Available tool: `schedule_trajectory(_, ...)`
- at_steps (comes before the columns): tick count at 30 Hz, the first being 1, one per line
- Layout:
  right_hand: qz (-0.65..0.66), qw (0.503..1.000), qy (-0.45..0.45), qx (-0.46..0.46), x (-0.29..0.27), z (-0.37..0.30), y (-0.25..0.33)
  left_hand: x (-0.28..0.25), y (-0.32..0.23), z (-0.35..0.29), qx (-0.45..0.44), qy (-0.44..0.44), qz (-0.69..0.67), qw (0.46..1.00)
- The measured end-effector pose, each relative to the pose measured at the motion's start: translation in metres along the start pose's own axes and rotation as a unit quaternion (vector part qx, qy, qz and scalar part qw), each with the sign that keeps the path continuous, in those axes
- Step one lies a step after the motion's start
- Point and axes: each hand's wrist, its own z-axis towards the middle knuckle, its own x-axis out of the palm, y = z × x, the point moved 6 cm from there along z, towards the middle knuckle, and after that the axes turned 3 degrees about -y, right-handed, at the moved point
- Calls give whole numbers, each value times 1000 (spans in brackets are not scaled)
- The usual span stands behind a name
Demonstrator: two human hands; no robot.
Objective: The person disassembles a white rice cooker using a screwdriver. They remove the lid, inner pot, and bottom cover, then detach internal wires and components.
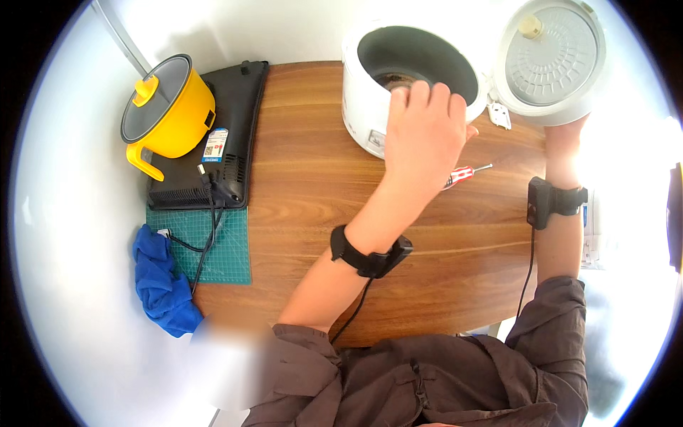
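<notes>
A white rice cooker (pixel 361 107) stands at the back of the table, its top open onto a grey inside with a darker round patch at the bottom. My left hand (pixel 425 135) lies over its front rim, fingers bent together at the edge, thumb out to the right. The hand covers part of the front wall. To the right, the cooker's round white lid (pixel 555 64) is swung up, its ribbed underside facing me. My right hand (pixel 566 135) reaches behind the lid's lower edge, which hides the fingers. Below the cooker lies a red-and-white screwdriver (pixel 459 176).
At the left, a yellow pot (pixel 174 117) with a grey lid rests on a black flat appliance (pixel 238 107). Under that lies a green cutting mat (pixel 231 249), with black cables and a blue cloth (pixel 162 285) beside it. A small white part (pixel 499 115) sits near the cooker's hinge.
</notes>
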Motion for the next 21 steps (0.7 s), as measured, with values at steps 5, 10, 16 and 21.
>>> schedule_trajectory(5,-87,986,-125,72,-37,-29,-32,0,-22,-4,10,10,24,1000)
schedule_trajectory(10,-432,900,-53,39,-36,-49,-46,-1,-26,-4,-3,53,49,997)
schedule_trajectory(16,-195,951,-158,182,-17,-99,-64,-31,-5,5,20,108,-1,994)
schedule_trajectory(21,-175,974,-25,144,34,-123,-59,-45,26,4,51,175,-36,983)
